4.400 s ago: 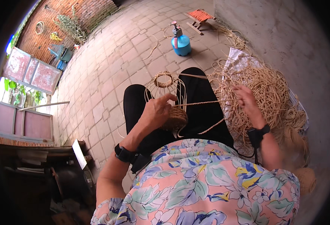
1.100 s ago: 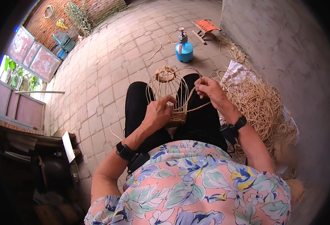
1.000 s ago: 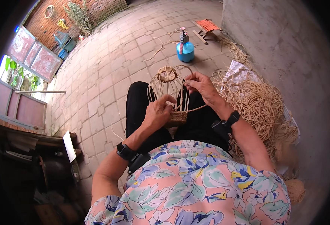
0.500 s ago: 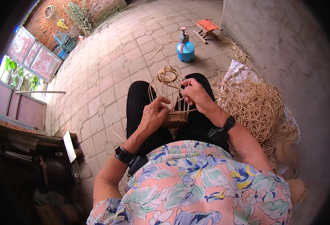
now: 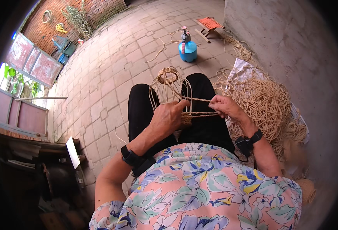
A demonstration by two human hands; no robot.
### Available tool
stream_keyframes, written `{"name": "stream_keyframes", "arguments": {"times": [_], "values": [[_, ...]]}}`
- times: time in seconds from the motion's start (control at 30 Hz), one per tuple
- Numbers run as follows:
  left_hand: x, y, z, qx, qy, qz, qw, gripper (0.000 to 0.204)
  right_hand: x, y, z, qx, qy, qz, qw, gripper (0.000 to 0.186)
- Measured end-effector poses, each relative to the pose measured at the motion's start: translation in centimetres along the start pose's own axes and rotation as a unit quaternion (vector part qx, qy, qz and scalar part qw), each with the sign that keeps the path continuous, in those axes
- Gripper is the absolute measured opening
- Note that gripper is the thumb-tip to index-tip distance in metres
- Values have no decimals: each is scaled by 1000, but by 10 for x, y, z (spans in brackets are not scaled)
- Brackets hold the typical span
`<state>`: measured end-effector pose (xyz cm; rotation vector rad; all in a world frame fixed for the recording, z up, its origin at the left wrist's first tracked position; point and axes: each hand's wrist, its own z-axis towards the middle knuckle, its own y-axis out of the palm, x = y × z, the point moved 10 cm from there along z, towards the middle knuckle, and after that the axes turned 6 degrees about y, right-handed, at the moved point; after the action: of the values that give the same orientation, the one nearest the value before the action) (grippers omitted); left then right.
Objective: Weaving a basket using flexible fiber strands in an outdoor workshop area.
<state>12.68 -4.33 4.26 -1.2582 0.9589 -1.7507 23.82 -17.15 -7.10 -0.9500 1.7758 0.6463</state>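
A woven basket frame (image 5: 169, 78) of thin pale upright strands, with a small woven ring on top, rests between my black-clad knees. Its lower woven band (image 5: 185, 120) is partly hidden behind my left hand (image 5: 168, 117), which is closed on the frame at that band with fingers curled round the strands. To the right of it my right hand (image 5: 226, 107) pinches a twisted straw cord (image 5: 201, 99) that runs taut across to the frame. A second stretch of cord runs lower, from the band toward the same hand.
A large heap of straw cord (image 5: 263, 103) lies on a white sack (image 5: 240, 69) to my right, beside a grey wall (image 5: 276, 34). Ahead on the paving stand a blue pump sprayer (image 5: 187, 50) and a low orange-topped stool (image 5: 209, 23). Dark clutter (image 5: 57, 180) sits at my left.
My right hand has pulled from the frame out to the right, drawing the cord taut. My left hand has moved slightly right across the lower band, its fingers now curled on the frame.
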Motion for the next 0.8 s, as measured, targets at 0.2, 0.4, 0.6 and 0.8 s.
{"name": "stream_keyframes", "arguments": {"times": [0.2, 0.4, 0.6, 0.8], "values": [[-12, 24, 5, -71, -24, 77, 994, 19, 26, -118, -14, 357, -135, -67, 922, 12], [-21, 23, 2, -68, -76, 89, 991, 15, 150, -275, -88, 446, 39, 45, 893, 24], [-38, -6, -16, 2, -94, 22, 995, 14, 220, -323, -150, 472, 180, 150, 850, 33], [-56, -9, -34, 39, -152, -118, 981, 14, 189, -371, -164, 503, 135, 138, 843, 44]]}}
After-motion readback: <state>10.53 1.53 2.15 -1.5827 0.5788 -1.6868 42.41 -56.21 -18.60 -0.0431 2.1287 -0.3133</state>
